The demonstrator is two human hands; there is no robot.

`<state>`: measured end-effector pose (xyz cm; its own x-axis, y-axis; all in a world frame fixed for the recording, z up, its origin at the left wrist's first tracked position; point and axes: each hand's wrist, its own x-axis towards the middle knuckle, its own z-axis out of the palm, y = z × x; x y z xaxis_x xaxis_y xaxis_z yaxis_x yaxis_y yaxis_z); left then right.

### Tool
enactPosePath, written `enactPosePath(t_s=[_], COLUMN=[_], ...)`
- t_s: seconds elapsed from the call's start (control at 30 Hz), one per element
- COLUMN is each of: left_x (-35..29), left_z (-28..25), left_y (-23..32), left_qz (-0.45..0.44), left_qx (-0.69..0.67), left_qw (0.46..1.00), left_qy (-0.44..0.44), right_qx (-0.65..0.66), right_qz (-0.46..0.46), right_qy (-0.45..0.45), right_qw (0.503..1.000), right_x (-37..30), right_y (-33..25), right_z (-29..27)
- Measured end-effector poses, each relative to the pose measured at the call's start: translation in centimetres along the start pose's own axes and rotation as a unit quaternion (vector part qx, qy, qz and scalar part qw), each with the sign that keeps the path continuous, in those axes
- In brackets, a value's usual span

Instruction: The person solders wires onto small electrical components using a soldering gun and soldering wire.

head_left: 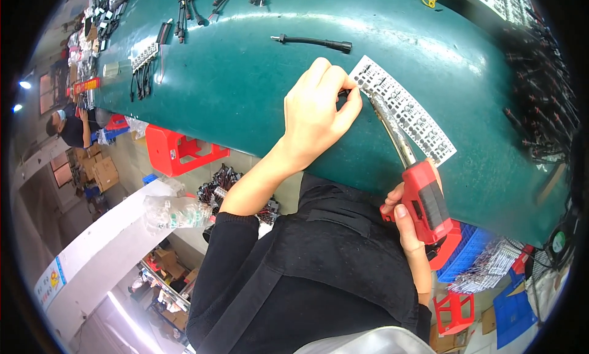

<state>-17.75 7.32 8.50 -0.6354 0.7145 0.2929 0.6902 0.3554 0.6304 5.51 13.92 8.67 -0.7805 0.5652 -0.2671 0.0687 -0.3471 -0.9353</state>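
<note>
On the green table lies a white circuit board panel (405, 111) with rows of small dark parts. My right hand (406, 222) grips a red and black soldering gun (425, 200). Its long metal tip reaches to the panel's upper left end. There my left hand (322, 105) is closed in a pinch, thumb and forefinger together at the panel's edge. Something dark shows behind those fingers, but what they hold is too small and hidden to name. Just beyond the left hand is a short black cable (313, 42) with a connector at its end.
Bundles of black cables (540, 96) crowd the table's right side, below another stack of panels (497, 1). More cables (184, 13) and a small board with leads (144, 58) lie at the far left. Red stools (178, 150) stand beneath; a person (76, 124) sits at far left.
</note>
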Motion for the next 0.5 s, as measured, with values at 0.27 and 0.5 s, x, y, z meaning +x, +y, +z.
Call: enactPosePath(t_s=[0.27,0.5], left_x=[0.05,-0.03], left_z=[-0.11,0.07], left_y=[-0.1,-0.21], left_qz=[0.001,0.006], left_qx=[0.004,0.011], left_qw=[1.0,1.0], left_qy=[-0.003,0.001], right_qx=[-0.057,0.022], right_qz=[-0.049,-0.018], right_qy=[0.017,0.054], right_qw=[0.997,0.998], right_x=[0.51,0.12], right_y=[-0.32,-0.97], right_z=[0.77,0.97])
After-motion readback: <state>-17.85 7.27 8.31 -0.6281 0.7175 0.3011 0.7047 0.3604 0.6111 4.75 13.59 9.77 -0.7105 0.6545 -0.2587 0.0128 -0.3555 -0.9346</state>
